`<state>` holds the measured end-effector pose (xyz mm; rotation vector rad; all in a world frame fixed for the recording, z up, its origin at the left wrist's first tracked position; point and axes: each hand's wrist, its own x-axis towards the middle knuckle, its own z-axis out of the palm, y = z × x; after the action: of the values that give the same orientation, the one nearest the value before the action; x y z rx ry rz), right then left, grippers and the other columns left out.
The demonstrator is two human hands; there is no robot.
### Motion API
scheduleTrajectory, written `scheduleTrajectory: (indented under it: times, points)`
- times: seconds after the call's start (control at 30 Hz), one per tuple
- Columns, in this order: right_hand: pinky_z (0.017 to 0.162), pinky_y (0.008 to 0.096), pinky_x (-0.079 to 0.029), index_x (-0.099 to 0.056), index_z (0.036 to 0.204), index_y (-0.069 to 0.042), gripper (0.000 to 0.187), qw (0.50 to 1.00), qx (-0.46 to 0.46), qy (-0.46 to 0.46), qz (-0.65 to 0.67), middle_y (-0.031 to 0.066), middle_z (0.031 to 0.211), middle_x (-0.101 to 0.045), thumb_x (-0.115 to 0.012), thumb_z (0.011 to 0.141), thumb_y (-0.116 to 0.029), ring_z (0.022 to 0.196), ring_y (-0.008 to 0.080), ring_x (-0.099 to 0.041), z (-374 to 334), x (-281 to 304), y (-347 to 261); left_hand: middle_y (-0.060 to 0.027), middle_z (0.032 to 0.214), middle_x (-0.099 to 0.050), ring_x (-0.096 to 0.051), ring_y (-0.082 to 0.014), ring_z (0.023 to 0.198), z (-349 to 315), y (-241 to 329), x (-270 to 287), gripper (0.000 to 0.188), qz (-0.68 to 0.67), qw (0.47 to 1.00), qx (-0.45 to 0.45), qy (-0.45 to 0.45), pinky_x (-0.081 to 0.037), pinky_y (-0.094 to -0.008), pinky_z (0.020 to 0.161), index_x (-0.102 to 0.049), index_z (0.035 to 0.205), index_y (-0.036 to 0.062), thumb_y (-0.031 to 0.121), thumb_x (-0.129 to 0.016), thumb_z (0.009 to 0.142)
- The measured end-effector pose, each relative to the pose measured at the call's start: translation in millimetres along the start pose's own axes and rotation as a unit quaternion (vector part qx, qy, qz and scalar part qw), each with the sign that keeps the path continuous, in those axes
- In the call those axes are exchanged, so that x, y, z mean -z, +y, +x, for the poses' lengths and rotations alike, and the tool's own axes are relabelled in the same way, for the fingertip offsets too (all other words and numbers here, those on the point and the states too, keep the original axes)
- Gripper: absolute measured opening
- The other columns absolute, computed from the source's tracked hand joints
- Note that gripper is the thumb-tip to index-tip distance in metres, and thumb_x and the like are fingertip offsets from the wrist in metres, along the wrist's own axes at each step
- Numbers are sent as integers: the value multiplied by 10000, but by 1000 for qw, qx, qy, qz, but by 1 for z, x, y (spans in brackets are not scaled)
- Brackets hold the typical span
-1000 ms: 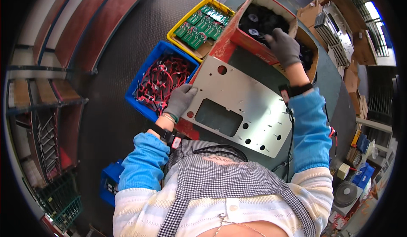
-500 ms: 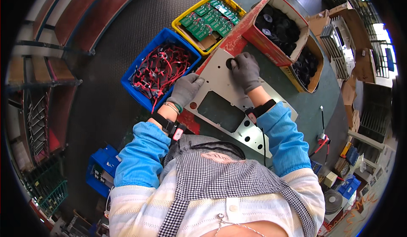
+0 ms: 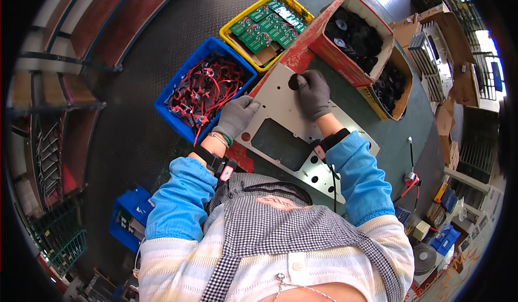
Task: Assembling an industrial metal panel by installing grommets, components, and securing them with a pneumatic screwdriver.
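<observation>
A flat grey metal panel with a large rectangular cutout and several round holes lies tilted on the green table. My left hand, in a grey glove, grips its left edge, thumb on top. Near the panel's far end my right hand, also gloved, has curled fingers beside a black round spot. I cannot tell whether that spot is a hole or a seated black part, and the fingertips are mostly hidden.
Left of the panel stands a blue bin of red and black wires. Beyond it is a yellow bin with green circuit boards. Two cardboard boxes, one red and one brown, hold black round parts at the far right.
My right hand's fingers have shifted slightly, uncovering more of the black round spot. My left hand and the panel stay nearly in place.
</observation>
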<state>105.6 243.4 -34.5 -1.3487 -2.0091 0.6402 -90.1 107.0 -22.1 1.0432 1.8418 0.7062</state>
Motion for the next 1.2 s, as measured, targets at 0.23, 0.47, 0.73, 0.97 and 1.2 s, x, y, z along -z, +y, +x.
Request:
scheduleTrajectory:
  times: [0.23,0.47,0.73,0.97,1.2]
  points:
    - [755,447,-461,-601,835,-84,118,983,127,-53,-125,117,887,-584,-641,797,-188,894,338,-561,-2,5,1,-185,873,-669,-658,-311,817,1,0,0,272,-1,1000,1,-6,-503,-354,738,-682,999,54,297,-605,904]
    - [743,452,-459,-591,824,-84,117,993,64,-17,-99,122,888,-582,-632,787,-188,882,335,-557,-3,-1,-4,-193,861,-656,-648,-324,802,0,-1,0,269,-1,1000,-7,2,-502,-362,733,-682,981,55,300,-607,901]
    - [725,463,-470,-577,822,-80,109,970,105,-85,-202,125,881,-584,-595,743,-154,877,333,-565,7,4,-16,-188,863,-660,-647,-328,806,1,-2,-1,278,6,1000,-13,4,-505,-368,727,-676,988,63,317,-604,899]
    - [720,463,-476,-576,829,-80,124,968,83,-77,-223,125,883,-582,-592,729,-152,882,332,-567,4,3,-21,-190,888,-664,-648,-343,836,1,-7,-2,292,-4,1000,-19,3,-507,-386,742,-678,992,73,337,-598,897]
    - [747,460,-478,-584,843,-87,134,966,73,-109,-224,114,904,-587,-609,752,-182,892,338,-566,6,4,-19,-154,876,-688,-679,-232,811,2,-8,-2,311,15,1000,-14,-9,-503,-335,750,-664,1059,53,316,-594,907]
